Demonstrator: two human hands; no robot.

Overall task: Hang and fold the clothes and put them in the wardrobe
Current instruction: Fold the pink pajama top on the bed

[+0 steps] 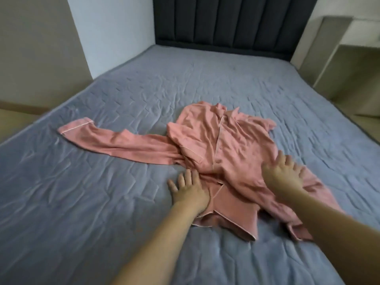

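A pink long-sleeved pyjama shirt (222, 145) with white piping lies rumpled, front up, on the blue-grey quilted bed (102, 192). One sleeve stretches out to the left, its cuff near the bed's left edge. The other sleeve runs toward the near right under my right forearm. My left hand (188, 190) lies flat, fingers straight, on the shirt's lower left hem and the quilt beside it. My right hand (284, 174) presses flat with spread fingers on the shirt's lower right part.
A dark padded headboard (232, 23) stands at the far end of the bed. A pale bedside cabinet (339, 58) is at the right, and a beige wall panel (41, 48) at the left. Floor shows beyond both bed edges.
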